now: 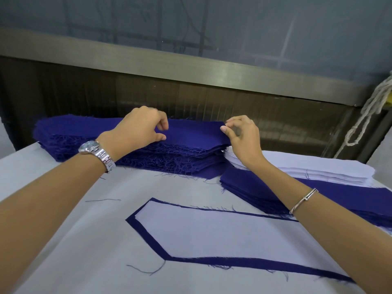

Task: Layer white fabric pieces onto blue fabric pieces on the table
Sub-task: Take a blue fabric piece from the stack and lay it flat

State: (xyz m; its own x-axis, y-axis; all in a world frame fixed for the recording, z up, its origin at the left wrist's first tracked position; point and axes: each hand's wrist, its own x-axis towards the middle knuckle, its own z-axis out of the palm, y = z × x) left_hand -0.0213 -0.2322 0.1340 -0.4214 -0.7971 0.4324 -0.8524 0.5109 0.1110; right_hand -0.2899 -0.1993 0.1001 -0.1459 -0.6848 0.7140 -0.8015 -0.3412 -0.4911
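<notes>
**Double-pick risk at the blue stack**

Layout on the table (63,219): blue stack (84,132) at 11–12 o'clock, white stack (318,166) at 2 o'clock on a second blue pile (254,187), and one finished pair (212,230), white on blue, at 6.

Likely failures, my read:
- The frayed edges snag, so two plies lift together or the stack drags.
- The right forearm hung over the finished pair and could knock its white layer off register.

Pose: both arms reached toward 12.
- **Left hand** (141,128): knuckles-up on the stack top, fingers curled. Couldn't tell if it had cloth.
- **Right hand** (241,134): pinched the right corner of the top blue piece (191,132).
</notes>
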